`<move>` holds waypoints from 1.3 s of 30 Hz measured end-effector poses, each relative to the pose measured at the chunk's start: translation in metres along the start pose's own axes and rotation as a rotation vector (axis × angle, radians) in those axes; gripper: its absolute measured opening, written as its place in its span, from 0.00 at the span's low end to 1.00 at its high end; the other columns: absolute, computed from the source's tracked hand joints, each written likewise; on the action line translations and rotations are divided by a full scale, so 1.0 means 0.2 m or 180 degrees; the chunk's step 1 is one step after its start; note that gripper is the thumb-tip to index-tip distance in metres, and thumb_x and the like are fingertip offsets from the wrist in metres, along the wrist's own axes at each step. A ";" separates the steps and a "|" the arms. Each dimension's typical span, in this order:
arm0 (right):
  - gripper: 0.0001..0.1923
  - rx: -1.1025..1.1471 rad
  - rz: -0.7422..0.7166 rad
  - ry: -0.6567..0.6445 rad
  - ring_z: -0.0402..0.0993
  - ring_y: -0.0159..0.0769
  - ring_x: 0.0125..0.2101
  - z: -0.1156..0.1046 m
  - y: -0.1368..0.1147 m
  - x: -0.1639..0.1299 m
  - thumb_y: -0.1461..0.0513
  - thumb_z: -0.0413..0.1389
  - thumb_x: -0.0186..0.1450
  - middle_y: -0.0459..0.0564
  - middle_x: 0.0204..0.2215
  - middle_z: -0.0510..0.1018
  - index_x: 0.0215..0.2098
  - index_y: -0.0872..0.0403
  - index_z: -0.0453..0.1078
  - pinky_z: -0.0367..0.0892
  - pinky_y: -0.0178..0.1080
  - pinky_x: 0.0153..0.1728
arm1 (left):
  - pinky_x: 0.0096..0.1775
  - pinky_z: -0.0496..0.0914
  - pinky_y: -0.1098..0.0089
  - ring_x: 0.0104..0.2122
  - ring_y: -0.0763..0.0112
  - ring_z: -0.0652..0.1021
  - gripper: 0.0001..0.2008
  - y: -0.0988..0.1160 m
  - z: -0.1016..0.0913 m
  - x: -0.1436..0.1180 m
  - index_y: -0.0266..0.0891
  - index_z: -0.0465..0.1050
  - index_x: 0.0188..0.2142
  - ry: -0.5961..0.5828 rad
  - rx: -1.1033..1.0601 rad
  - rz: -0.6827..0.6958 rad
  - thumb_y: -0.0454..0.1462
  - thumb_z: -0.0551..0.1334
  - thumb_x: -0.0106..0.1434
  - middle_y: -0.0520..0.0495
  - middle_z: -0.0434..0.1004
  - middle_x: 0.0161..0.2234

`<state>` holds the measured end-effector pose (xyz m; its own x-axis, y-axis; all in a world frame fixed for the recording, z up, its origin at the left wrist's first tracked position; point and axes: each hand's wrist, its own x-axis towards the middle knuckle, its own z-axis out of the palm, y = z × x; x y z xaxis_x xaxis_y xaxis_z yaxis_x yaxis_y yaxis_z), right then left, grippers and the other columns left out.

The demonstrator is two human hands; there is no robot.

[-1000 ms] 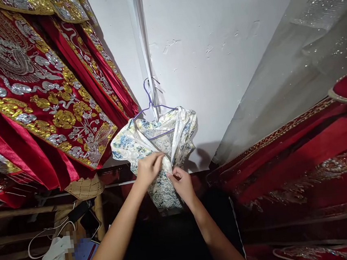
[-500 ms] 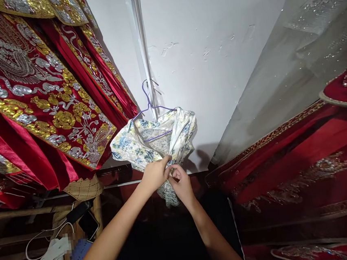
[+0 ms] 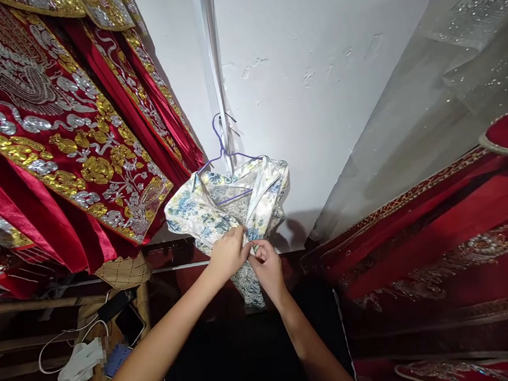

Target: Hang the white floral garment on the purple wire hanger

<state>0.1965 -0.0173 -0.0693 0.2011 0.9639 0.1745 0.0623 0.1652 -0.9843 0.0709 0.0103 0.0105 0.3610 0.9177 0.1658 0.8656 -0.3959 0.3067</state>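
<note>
A white blouse (image 3: pixel 188 212) with a blue and yellow flower print hangs on a purple wire hanger (image 3: pixel 222 151). My left hand (image 3: pixel 229 251) pinches the blouse's front below the neckline. Close beside it, my right hand (image 3: pixel 266 266) has thumb and forefinger pressed together on the same spot of the cloth, the two hands' fingertips meeting. Whether a button or fastening lies between the fingers is hidden. Below the hands, the blouse's gathered lower part (image 3: pixel 248 287) hangs down.
The hanger hooks onto a white upright rail (image 3: pixel 214 56) at the white wall (image 3: pixel 301 120). Red embroidered garments (image 3: pixel 99 169) hang at left, a red beaded garment (image 3: pixel 442 238) at right. A wooden stand (image 3: pixel 141 297) at lower left carries a phone (image 3: pixel 130 323), a cable and white tissue (image 3: pixel 80 366).
Both hands stay on the blouse front, with small finger shifts. The blouse's lower part hangs a little differently, and the view has moved slightly.
</note>
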 end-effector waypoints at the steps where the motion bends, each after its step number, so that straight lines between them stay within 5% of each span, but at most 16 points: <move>1: 0.11 -0.0027 0.0009 -0.0010 0.57 0.32 0.21 0.00 0.00 0.00 0.61 0.57 0.59 0.38 0.20 0.57 0.41 0.52 0.68 0.56 0.35 0.24 | 0.34 0.66 0.67 0.40 0.59 0.77 0.16 0.00 0.00 0.00 0.41 0.65 0.53 -0.0004 0.0024 -0.0104 0.44 0.55 0.69 0.42 0.75 0.43; 5: 0.11 -0.0076 -0.0014 -0.0087 0.58 0.32 0.21 0.01 0.02 0.00 0.60 0.57 0.58 0.38 0.19 0.58 0.41 0.52 0.68 0.57 0.36 0.24 | 0.33 0.65 0.66 0.36 0.57 0.77 0.13 0.00 -0.01 0.02 0.40 0.70 0.42 -0.0268 0.0222 -0.0213 0.46 0.55 0.69 0.42 0.73 0.38; 11: 0.07 0.0073 0.0018 -0.0115 0.60 0.32 0.22 -0.01 0.04 -0.01 0.58 0.58 0.60 0.40 0.20 0.62 0.34 0.51 0.65 0.58 0.35 0.25 | 0.33 0.63 0.68 0.35 0.64 0.73 0.06 -0.01 -0.02 0.01 0.40 0.67 0.37 -0.0264 -0.0241 0.0478 0.39 0.56 0.67 0.46 0.69 0.36; 14: 0.13 0.0118 -0.0028 -0.0171 0.62 0.33 0.23 -0.03 0.05 0.00 0.55 0.59 0.62 0.42 0.20 0.65 0.26 0.51 0.61 0.60 0.35 0.26 | 0.34 0.64 0.69 0.34 0.66 0.72 0.07 -0.02 0.01 -0.01 0.40 0.66 0.38 -0.0167 -0.0408 0.0665 0.40 0.53 0.70 0.47 0.67 0.37; 26: 0.13 0.0097 0.0025 -0.0244 0.66 0.34 0.24 -0.04 0.05 0.00 0.55 0.61 0.60 0.45 0.22 0.70 0.26 0.52 0.64 0.61 0.36 0.27 | 0.33 0.67 0.72 0.32 0.71 0.74 0.15 -0.12 0.21 -0.05 0.40 0.77 0.47 0.1019 -0.1276 0.0731 0.42 0.54 0.71 0.47 0.70 0.31; 31: 0.12 0.0057 0.0008 -0.0246 0.66 0.34 0.24 -0.04 0.05 0.01 0.55 0.60 0.60 0.46 0.23 0.70 0.26 0.52 0.64 0.61 0.36 0.27 | 0.31 0.68 0.70 0.26 0.72 0.71 0.12 -0.08 0.26 -0.07 0.40 0.79 0.40 0.1471 -0.1921 0.0532 0.41 0.59 0.68 0.47 0.73 0.29; 35: 0.13 0.0031 -0.0014 -0.0246 0.63 0.33 0.23 -0.04 0.05 0.00 0.55 0.59 0.61 0.44 0.21 0.68 0.26 0.52 0.63 0.59 0.36 0.26 | 0.33 0.70 0.68 0.31 0.70 0.73 0.11 -0.06 0.20 -0.07 0.41 0.80 0.38 0.1540 -0.1924 0.0338 0.42 0.60 0.67 0.44 0.73 0.35; 39: 0.15 -0.0066 0.0022 -0.0363 0.57 0.31 0.21 -0.02 0.00 -0.01 0.55 0.59 0.61 0.40 0.18 0.60 0.24 0.51 0.60 0.53 0.35 0.23 | 0.39 0.70 0.64 0.38 0.65 0.73 0.07 -0.08 -0.05 0.10 0.42 0.81 0.35 0.2400 -0.1790 0.0249 0.42 0.66 0.63 0.46 0.70 0.35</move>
<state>0.1990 -0.0207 -0.0694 0.0892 0.9827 0.1623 0.0819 0.1552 -0.9845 0.0599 0.0348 0.0179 -0.0791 0.7026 0.7072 0.4830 -0.5936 0.6437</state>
